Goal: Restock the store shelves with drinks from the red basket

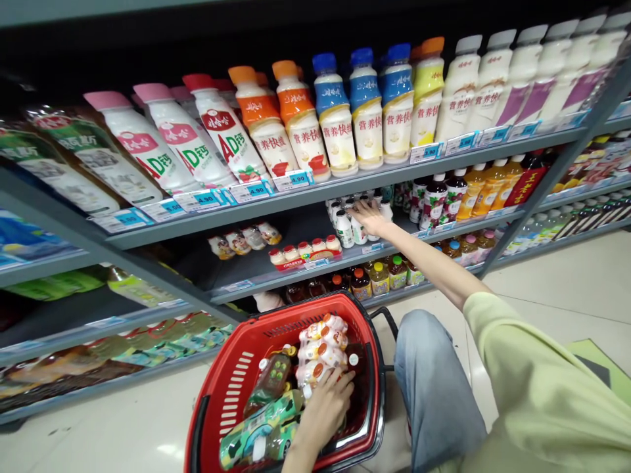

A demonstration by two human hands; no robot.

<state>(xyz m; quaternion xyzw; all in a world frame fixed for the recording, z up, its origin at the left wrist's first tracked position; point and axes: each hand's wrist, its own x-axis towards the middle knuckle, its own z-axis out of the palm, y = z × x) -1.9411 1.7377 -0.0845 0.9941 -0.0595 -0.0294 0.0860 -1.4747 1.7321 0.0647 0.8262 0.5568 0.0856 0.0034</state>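
My left hand (326, 406) is down inside a red shopping basket (231, 368), its bent fingers closed on the near end of a pack of small drink bottles (323, 348) with orange caps. Beside that pack lie a dark bottle with a green label (273, 376) and green patterned bottles (266, 427). My right arm stretches to the middle shelf. There my right hand (369, 218) grips the tops of a pack of small white bottles (344, 228); its fingertips are partly hidden among them.
Left of the white bottles stand a red-banded pack of small bottles (305, 252) and another small pack (245, 240). Juice bottles (473, 190) are to the right. Above runs a shelf edge with price tags (256, 190). My bent knee (428, 368) is beside the basket.
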